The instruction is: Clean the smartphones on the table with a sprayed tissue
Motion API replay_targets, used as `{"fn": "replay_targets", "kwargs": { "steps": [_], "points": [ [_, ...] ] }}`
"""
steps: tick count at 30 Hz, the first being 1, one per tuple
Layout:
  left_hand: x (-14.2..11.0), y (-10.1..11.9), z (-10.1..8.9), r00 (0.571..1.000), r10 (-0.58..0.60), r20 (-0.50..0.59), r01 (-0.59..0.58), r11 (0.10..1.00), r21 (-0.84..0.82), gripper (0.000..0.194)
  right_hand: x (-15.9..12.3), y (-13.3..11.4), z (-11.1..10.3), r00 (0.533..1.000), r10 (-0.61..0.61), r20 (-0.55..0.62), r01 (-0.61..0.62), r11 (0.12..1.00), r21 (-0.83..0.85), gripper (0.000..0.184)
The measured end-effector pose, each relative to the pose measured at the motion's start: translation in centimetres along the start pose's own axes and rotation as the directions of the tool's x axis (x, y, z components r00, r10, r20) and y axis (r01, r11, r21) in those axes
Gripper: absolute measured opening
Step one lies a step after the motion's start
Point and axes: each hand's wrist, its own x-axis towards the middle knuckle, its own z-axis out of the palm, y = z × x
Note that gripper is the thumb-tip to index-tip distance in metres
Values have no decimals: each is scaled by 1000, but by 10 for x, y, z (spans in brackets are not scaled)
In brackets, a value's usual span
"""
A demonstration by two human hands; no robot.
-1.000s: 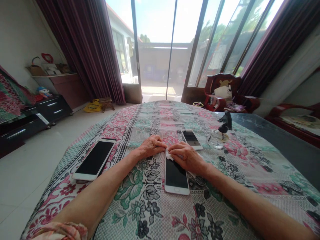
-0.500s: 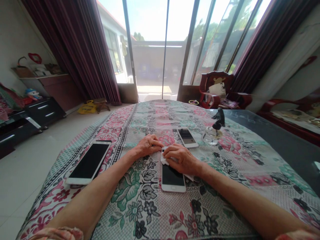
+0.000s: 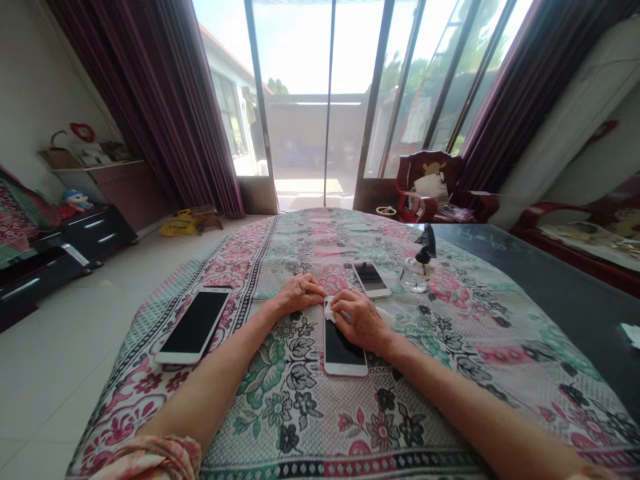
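A white smartphone [image 3: 345, 357] with a dark screen lies face up on the patterned tablecloth [image 3: 310, 433] before me. My left hand [image 3: 302, 292] rests at its top left corner, fingers close together and fingertips pressed to the edge. On the upper screen, my right hand [image 3: 361, 320] is closed over a crumpled white tissue [image 3: 329, 311]; part of the tissue is hidden under the fingers. Just beyond the right hand lies a smaller white phone [image 3: 371, 279]. To its right stands a clear spray bottle [image 3: 416, 275] with a black trigger head.
A larger white phone [image 3: 196, 325] lies left of my left forearm, on top of something dark. Beyond the table's right side is a dark surface [image 3: 480, 247]. A red wooden chair [image 3: 425, 187] holding several items stands behind, near glass doors [image 3: 300, 133].
The view has tilted and shifted slightly. My right hand stays on the upper screen with the tissue, moved only a little; my left hand keeps its place at the phone's top corner.
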Motion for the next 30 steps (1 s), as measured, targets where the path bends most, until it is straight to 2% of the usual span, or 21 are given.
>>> {"fn": "replay_targets", "kwargs": {
  "steps": [5,8,14,18,22,25,30],
  "points": [
    [4,0,-3,998,-23,57,26,998,-53,19,-17,-31,0,999,-5,32,4,999,52,15],
    [7,-1,-5,994,-33,106,41,997,-72,21,-21,-36,0,997,-31,65,26,997,77,14],
    [7,-1,-6,995,-28,94,35,997,-73,20,-5,-6,-1,996,-62,71,60,998,37,14],
    [6,-4,-4,996,-23,91,29,998,-62,20,8,17,3,999,-34,29,34,999,-8,15],
    [6,-7,-2,997,-2,76,7,998,-67,21,11,24,5,1000,-12,10,12,1000,-11,16],
    [6,-7,-2,998,25,62,-21,998,-62,19,3,13,0,998,-54,44,53,998,34,15],
    [6,-2,-5,997,9,78,-6,999,-35,18,-26,-28,-13,973,-159,169,136,981,140,15]
  ]
}}
